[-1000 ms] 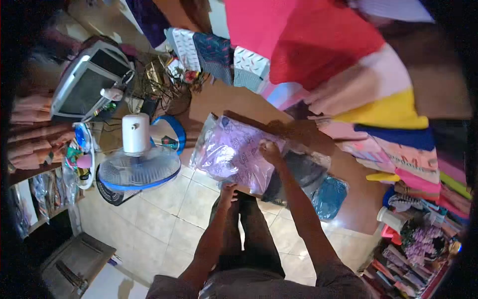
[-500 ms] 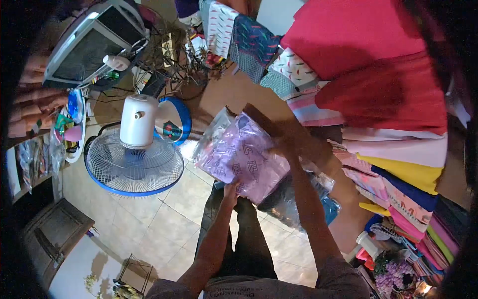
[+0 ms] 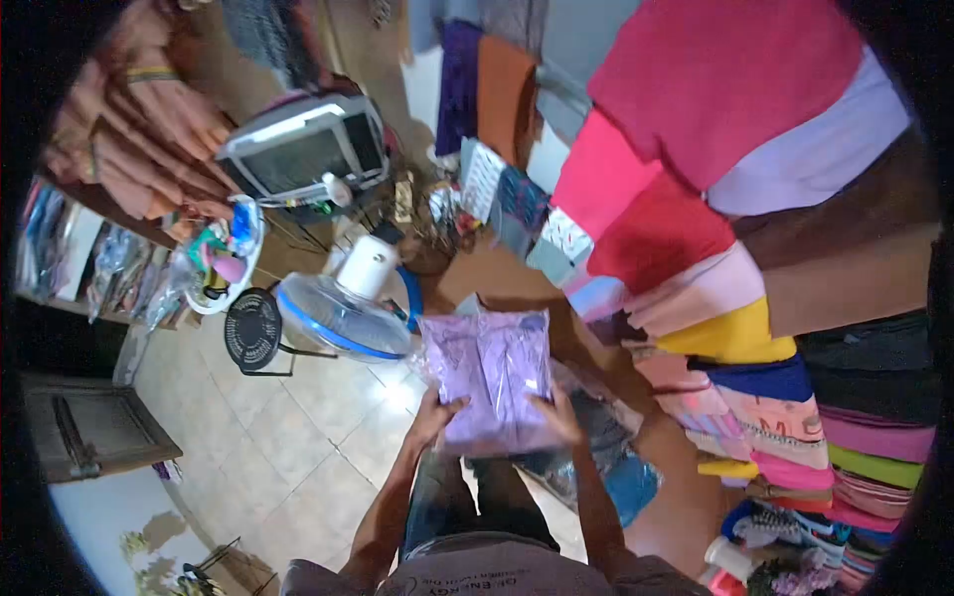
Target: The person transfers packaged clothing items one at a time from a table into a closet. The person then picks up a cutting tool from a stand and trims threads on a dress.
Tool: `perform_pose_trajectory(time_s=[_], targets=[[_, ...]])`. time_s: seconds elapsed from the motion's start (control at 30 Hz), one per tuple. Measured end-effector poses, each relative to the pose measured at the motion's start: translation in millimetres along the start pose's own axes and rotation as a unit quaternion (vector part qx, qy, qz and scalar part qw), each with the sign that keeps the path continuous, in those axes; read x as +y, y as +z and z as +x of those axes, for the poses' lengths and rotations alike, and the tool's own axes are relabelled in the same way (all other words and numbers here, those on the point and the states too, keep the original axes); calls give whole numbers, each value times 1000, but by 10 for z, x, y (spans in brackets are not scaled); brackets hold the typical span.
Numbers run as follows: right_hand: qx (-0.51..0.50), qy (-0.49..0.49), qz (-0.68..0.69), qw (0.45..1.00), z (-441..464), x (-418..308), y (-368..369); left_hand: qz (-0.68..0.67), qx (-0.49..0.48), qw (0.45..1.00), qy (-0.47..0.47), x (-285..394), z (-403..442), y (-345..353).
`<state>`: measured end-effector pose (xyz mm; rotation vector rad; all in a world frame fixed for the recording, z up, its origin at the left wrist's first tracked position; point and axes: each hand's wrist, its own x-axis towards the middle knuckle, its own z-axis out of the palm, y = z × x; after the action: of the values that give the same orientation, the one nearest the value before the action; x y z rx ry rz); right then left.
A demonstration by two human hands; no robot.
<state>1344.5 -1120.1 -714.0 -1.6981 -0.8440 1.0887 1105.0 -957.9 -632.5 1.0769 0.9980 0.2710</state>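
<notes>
A folded purple garment in a clear plastic bag [image 3: 487,372] is held up over my lap. My left hand [image 3: 434,417] grips its left near side, thumb on top. On the opposite side, my right hand [image 3: 558,415] clasps the near right edge the same way. The plastic shines, and a fold or opening runs down the middle of the package. Just right of it, more bagged clothes [image 3: 631,487], dark and blue, lie on the brown surface. My fingers beneath the package are hidden.
A white and blue fan [image 3: 343,313] stands to the left on the tiled floor, with a small black stool [image 3: 253,333] beside it. An old television [image 3: 308,149] is behind. Stacked folded cloths [image 3: 765,377] and hanging red fabric [image 3: 656,223] line the right.
The package has been turned, so its printed face no longer shows and a side with a central line faces up. My right hand has moved down to the near right edge. The view has shifted.
</notes>
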Motion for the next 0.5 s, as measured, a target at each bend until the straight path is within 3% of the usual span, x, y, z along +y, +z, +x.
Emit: perform_pose_trajectory(time_s=[0.1, 0.13, 0.2, 0.33, 0.43, 0.5], targets=[[49, -82, -12, 995, -466, -1062, 225, -27, 5, 990, 135, 86, -493, -170], [25, -80, 3, 996, -551, -1305, 279, 20, 14, 990, 140, 271, -753, -249], [11, -105, 20, 994, -664, -1728, 471, -12, 13, 993, 113, 448, -1201, -465], [-16, -180, 17, 983, -702, -2511, 1082, -68, 44, 983, 162, 751, -2033, -943], [-52, -236, -51, 969, -435, -2490, 1687, -89, 108, 970, 201, 745, -2481, -1384], [-120, -227, -16, 966, -469, -2840, 2160, -95, 164, 953, 235, 646, -2754, -1712]])
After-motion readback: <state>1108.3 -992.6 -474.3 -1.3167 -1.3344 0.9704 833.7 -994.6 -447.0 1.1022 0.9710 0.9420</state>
